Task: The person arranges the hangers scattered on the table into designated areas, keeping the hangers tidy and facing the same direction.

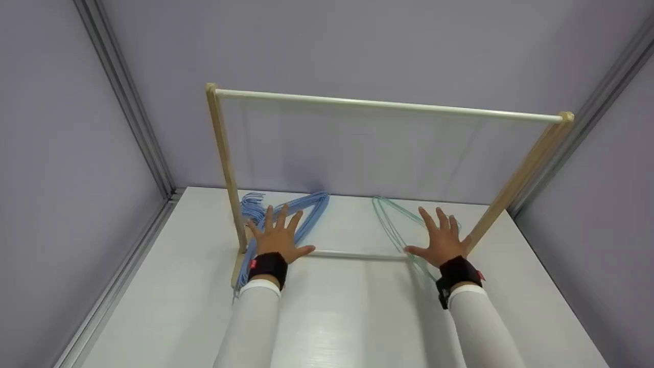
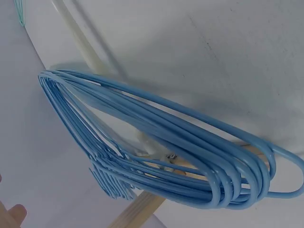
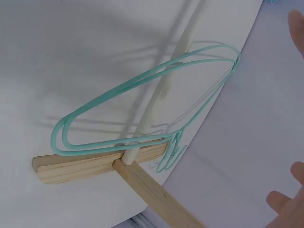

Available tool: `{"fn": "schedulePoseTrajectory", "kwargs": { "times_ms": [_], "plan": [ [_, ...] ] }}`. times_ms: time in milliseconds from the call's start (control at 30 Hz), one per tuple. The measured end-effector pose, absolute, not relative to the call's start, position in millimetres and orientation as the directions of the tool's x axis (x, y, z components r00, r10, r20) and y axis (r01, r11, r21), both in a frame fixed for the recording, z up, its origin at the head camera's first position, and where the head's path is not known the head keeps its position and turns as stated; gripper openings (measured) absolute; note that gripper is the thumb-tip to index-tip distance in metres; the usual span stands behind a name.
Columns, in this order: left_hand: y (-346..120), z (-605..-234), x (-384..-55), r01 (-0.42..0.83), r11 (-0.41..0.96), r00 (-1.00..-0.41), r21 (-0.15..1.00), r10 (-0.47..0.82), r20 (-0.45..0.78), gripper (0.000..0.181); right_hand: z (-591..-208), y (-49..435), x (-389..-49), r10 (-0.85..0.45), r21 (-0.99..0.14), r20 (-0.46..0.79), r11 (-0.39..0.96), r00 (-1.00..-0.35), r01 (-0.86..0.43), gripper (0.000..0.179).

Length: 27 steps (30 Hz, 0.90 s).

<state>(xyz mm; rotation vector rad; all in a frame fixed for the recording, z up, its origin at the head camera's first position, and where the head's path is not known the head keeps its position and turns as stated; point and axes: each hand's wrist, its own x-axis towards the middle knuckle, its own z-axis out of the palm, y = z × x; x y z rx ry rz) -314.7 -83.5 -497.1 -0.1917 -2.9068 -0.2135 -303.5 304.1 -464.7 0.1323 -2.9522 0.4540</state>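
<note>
My left hand (image 1: 277, 239), fingers spread and straight, hovers over a bundle of blue wire hangers (image 2: 156, 123) and holds nothing. The bundle leans across the left foot and lower bar of a wooden rack (image 1: 227, 168). On the other side, my right hand (image 1: 440, 244) is spread the same way above a couple of mint-green wire hangers (image 3: 114, 95), its palm bare. Those green hangers lie over the rack's lower white bar (image 3: 159, 95) and right wooden foot (image 3: 71, 166). Parts of both sets are hidden behind the hands in the head view.
The rack's upper white bar (image 1: 378, 104) runs between two wooden posts, above and beyond the hands. Everything stands on a white table (image 1: 337, 317). Pale walls (image 1: 357, 46) with metal corner rails (image 1: 127, 97) enclose the back and sides.
</note>
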Motion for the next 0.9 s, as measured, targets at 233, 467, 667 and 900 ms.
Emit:
{"fn": "schedulePoseTrajectory", "kwargs": {
  "times_ms": [233, 467, 667, 900],
  "plan": [
    [-86, -499, -310, 0.178, 0.967, -0.922, 0.181, 0.099, 0.375, 0.075, -459, 317, -308, 0.028, -0.352, 0.464, 0.923, -0.885, -0.155, 0.081],
    [-93, -511, -303, 0.208, 0.963, -0.854, 0.168, 0.095, 0.511, 0.052, -457, 336, -304, 0.152, -0.398, 0.696, 0.895, -0.702, -0.201, 0.057],
    [-101, -521, -303, 0.144, 0.958, -0.873, 0.249, 0.005, 0.487, 0.044, -443, 352, -301, 0.357, -0.551, 0.687, 0.823, -0.633, -0.134, 0.044],
    [-113, -531, -298, -0.016, 0.952, -0.901, 0.306, -0.147, 0.408, 0.042, -423, 366, -302, 0.62, -0.79, 0.507, 0.612, -0.598, -0.035, 0.057]
  ]
}}
